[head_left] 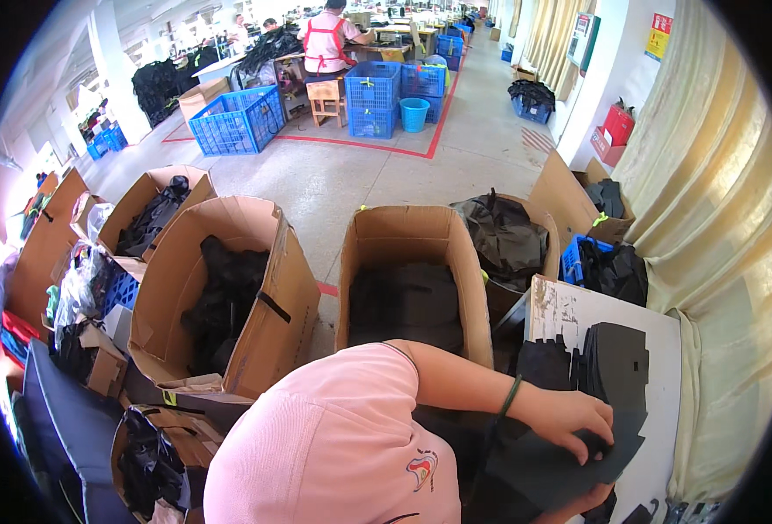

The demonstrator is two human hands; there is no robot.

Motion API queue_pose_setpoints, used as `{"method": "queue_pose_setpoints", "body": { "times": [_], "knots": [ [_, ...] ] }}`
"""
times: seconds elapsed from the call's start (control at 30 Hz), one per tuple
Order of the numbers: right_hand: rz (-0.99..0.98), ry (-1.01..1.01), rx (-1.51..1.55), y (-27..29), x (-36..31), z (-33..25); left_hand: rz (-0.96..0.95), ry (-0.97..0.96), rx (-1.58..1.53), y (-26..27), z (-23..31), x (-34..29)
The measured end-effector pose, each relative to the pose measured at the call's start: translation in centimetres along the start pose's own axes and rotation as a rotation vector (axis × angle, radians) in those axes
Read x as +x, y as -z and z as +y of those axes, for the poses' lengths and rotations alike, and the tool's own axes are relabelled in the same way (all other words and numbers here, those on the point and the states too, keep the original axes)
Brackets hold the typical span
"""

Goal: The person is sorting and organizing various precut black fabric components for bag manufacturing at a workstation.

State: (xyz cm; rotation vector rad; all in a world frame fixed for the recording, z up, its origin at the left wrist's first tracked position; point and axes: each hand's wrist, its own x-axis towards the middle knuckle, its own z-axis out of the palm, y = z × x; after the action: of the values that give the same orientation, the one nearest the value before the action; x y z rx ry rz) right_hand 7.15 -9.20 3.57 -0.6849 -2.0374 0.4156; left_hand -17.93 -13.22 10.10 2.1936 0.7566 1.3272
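Note:
My left hand (573,422), with a dark band at its wrist, rests on a dark, flat cut panel (538,467). Its fingers and thumb curl together on the panel's surface. Under the panel's near edge, my right hand (588,502) shows only in part and grips it from below. Just beyond my hands, a stack of dark cut panels (617,362) lies on a white, worn tabletop (661,349). Beside it is a smaller pile of black notched pieces (543,362). My pink sleeve and shoulder hide much of the lower middle.
Ahead stands an open cardboard box (401,220) with black pieces inside. Another open box (294,306) is to its left, and a bin of black material (501,240) to its right. Curtains (709,218) hang at right. Farther off, a person (326,39) sits near blue crates (371,98).

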Motion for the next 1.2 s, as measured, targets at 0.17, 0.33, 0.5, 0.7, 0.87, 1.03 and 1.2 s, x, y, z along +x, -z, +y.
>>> {"method": "queue_pose_setpoints", "body": {
  "times": [0.17,0.33,0.5,0.7,0.87,1.03,1.2],
  "knots": [
    [-0.024,-0.214,0.313,0.5,0.3,-3.4,0.189,-0.109,0.012,-1.2,-0.2,0.5],
    [-0.044,-0.446,0.611,1.4,0.9,-6.7,0.204,-0.232,0.279,-1.7,-0.2,1.3],
    [-0.027,-0.629,0.827,4.5,1.7,-10.9,0.098,-0.347,0.488,-2.3,1.0,2.5],
    [-0.119,-0.782,0.352,6.3,1.2,-10.4,0.005,-0.215,0.124,-3.1,1.4,4.7],
    [-0.054,-0.766,0.419,4.2,2.3,-7.6,0.121,0.110,-0.106,3.3,1.6,5.1],
    [-0.227,-0.911,0.162,5.8,-1.8,-2.9,0.373,0.417,-0.569,8.3,-0.8,5.3],
    [-0.271,-1.019,0.133,8.6,-9.1,0.0,0.513,0.538,-0.533,9.6,-5.2,4.0]
  ]
}}
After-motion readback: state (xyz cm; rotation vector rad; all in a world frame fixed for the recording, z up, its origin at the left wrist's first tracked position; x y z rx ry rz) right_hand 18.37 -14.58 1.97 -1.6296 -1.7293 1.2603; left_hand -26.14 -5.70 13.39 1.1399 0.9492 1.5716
